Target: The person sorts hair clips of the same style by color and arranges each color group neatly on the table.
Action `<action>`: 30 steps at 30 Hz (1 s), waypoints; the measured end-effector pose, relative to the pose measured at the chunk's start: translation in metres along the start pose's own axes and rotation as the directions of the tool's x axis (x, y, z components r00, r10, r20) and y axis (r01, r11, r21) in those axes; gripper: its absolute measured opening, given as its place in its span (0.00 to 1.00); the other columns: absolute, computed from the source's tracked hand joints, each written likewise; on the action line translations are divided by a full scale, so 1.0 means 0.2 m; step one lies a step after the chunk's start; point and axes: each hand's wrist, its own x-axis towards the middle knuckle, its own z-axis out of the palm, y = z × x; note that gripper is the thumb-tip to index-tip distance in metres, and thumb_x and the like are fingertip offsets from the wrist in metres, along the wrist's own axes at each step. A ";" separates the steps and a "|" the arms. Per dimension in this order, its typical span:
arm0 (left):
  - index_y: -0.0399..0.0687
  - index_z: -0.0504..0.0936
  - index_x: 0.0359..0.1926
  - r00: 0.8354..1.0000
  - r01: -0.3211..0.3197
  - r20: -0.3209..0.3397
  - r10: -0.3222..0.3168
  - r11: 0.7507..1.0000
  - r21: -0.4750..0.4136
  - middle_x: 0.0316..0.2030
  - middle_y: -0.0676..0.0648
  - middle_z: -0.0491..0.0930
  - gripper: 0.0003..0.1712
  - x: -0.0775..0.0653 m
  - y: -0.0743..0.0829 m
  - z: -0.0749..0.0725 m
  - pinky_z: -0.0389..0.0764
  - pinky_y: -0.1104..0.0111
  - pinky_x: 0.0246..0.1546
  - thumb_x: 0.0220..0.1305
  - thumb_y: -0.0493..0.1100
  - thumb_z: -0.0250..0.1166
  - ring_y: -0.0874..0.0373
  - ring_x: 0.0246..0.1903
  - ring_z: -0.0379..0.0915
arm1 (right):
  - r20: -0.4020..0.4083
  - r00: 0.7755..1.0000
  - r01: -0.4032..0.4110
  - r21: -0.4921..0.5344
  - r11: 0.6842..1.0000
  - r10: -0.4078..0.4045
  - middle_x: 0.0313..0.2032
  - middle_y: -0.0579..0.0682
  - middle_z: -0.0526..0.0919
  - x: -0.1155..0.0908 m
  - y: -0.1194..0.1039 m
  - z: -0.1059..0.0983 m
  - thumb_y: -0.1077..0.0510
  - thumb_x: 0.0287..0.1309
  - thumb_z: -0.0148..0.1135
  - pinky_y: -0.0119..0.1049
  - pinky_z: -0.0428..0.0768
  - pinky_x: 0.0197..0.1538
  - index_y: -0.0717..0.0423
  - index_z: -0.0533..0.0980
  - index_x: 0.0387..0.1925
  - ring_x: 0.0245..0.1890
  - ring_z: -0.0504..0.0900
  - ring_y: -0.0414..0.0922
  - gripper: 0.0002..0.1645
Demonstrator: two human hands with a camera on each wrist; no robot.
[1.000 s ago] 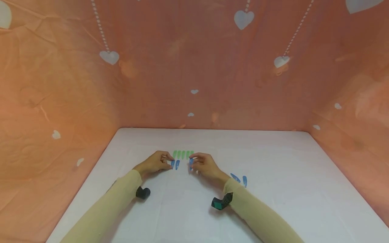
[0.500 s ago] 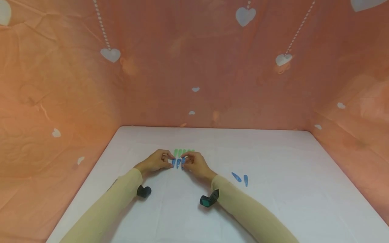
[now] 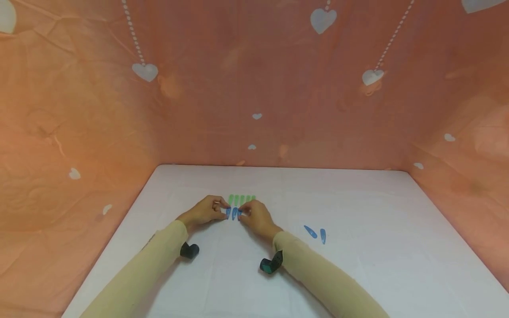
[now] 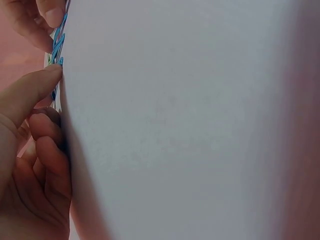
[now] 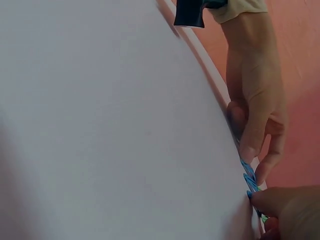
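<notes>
Three blue snap hair clips stand side by side in a short row on the white table, below a row of several green hair clips (image 3: pixel 242 200). My left hand (image 3: pixel 203 210) pinches the leftmost blue clip (image 3: pixel 228 213) between thumb and index finger. At the right end of the row, my right hand (image 3: pixel 259 218) pinches another blue clip (image 3: pixel 240 213) by its ends. Between the two hands lies the middle blue clip (image 3: pixel 234 214). In the left wrist view the blue clips (image 4: pixel 59 41) appear nearly edge-on, partly hidden by fingers.
Two more blue clips, one slanted (image 3: pixel 310 232) and one nearly upright (image 3: pixel 323 236), lie to the right of my right forearm. An orange cloth with white hearts (image 3: pixel 254 88) surrounds the white table (image 3: pixel 358 265). Black wrist cameras (image 3: pixel 189 251) hang beneath both sleeves.
My right hand has moved left with its blue clip, bringing it beside the middle clip. My left hand has stayed at the leftmost clip.
</notes>
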 end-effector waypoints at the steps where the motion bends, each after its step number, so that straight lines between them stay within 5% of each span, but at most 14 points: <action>1: 0.30 0.79 0.53 1.000 -0.002 -0.001 0.002 1.000 0.002 0.18 0.56 0.68 0.19 0.00 0.00 0.00 0.64 0.75 0.24 0.62 0.33 0.68 0.64 0.20 0.61 | -0.001 1.000 0.004 -0.010 1.000 -0.004 0.45 0.57 0.87 0.00 0.00 0.00 0.62 0.57 0.71 0.45 0.80 0.54 0.61 0.85 0.45 0.47 0.83 0.51 0.13; 17: 0.30 0.79 0.53 1.000 -0.002 -0.019 0.003 1.000 0.017 0.18 0.55 0.69 0.19 0.00 -0.01 0.01 0.65 0.74 0.25 0.62 0.33 0.69 0.63 0.20 0.62 | -0.021 1.000 -0.002 0.005 1.000 0.002 0.31 0.51 0.83 0.00 0.01 0.01 0.64 0.55 0.71 0.31 0.74 0.39 0.63 0.85 0.42 0.32 0.75 0.40 0.12; 30: 0.29 0.79 0.53 1.000 -0.019 -0.017 0.019 1.000 0.015 0.18 0.55 0.68 0.19 0.00 0.00 0.01 0.65 0.74 0.25 0.62 0.33 0.68 0.64 0.20 0.61 | -0.017 1.000 0.013 0.023 1.000 -0.012 0.30 0.50 0.82 0.00 0.01 0.01 0.65 0.56 0.70 0.30 0.73 0.39 0.64 0.84 0.43 0.31 0.73 0.38 0.12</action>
